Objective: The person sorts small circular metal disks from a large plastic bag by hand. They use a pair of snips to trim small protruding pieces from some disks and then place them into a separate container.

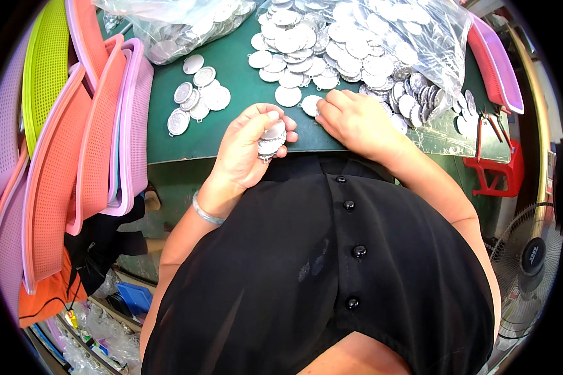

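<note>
Silver discs gathered one by one into a held stack

Silver-coloured round metal discs, each with a small loop at the rim, cover the far side of the green worktop (231,69). The left hand (247,147) is closed around a small stack of discs (271,140), held edge-up just above the near edge of the worktop, thumb and fingers wrapped about it. The right hand (356,119) lies palm down beside it, its fingers curled and pinching at a single disc (309,104) that rests flat at the near fringe of the big loose heap (331,37). Whether that disc is already lifted cannot be told; the fingertips cover part of it.

To do this step well, the person would likely slide the single disc clear of its neighbours before lifting, so only one comes up. The stack in the left hand looks slightly uneven, so squaring it with the thumb before adding another would keep it from fanning out. Keeping the two hands near each other shortens each transfer.

A smaller group of discs (197,100) lies apart to the left. Clear plastic bags (169,25) of more discs sit at the back, and coloured mesh baskets (62,162) are stacked at the person's left.
</note>
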The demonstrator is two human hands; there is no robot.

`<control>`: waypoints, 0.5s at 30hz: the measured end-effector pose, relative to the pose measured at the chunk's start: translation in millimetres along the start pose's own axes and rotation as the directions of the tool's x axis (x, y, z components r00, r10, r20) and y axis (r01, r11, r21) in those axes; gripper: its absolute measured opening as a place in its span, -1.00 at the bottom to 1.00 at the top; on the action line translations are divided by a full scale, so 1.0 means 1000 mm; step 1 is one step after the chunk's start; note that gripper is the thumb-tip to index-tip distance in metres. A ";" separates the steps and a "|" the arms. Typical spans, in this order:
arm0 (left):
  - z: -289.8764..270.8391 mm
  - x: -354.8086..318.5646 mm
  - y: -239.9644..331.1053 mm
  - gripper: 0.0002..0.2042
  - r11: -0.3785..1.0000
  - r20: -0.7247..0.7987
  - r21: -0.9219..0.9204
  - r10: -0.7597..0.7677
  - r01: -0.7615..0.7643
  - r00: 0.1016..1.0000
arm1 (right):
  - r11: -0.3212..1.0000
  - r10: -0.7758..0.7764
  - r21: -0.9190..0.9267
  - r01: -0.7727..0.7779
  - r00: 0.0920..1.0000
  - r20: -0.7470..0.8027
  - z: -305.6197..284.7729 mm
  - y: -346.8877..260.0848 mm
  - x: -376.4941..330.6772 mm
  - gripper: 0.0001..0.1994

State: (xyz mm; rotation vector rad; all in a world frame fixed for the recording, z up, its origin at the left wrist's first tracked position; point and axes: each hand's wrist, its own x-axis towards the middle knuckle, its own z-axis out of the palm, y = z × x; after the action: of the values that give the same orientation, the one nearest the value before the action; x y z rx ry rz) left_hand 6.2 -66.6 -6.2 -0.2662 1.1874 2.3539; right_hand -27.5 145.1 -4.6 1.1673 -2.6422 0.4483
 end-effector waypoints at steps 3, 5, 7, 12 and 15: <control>0.004 0.001 -0.002 -0.83 0.999 -0.034 0.054 0.006 -0.004 0.999 | 0.981 0.099 0.172 -0.089 0.994 -0.048 0.001 0.003 0.000 -0.84; 0.011 0.000 0.001 -0.83 0.994 -0.059 0.108 -0.012 0.019 0.998 | 0.824 0.282 0.520 -0.227 0.959 -0.029 -0.003 -0.001 0.003 -0.85; 0.012 0.001 0.000 -0.84 0.992 -0.046 0.123 -0.021 0.026 0.999 | 0.483 0.417 0.720 -0.498 0.854 0.311 -0.014 -0.009 0.011 -0.79; 0.004 0.000 0.001 -0.90 0.998 -0.039 0.064 -0.013 0.016 0.999 | 0.662 0.368 0.670 -0.336 0.924 0.100 0.000 -0.005 0.019 -0.82; -0.002 -0.006 0.003 -0.93 1.000 -0.036 -0.027 0.010 -0.011 0.999 | 0.931 0.168 0.336 -0.142 0.985 -0.049 0.008 -0.003 0.026 -0.83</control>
State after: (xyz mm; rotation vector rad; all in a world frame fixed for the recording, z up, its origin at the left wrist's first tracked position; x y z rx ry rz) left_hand 9.2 -71.8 -3.0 -0.3138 1.1764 2.3852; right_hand -42.9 122.5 -3.2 1.0014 -2.6705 0.9809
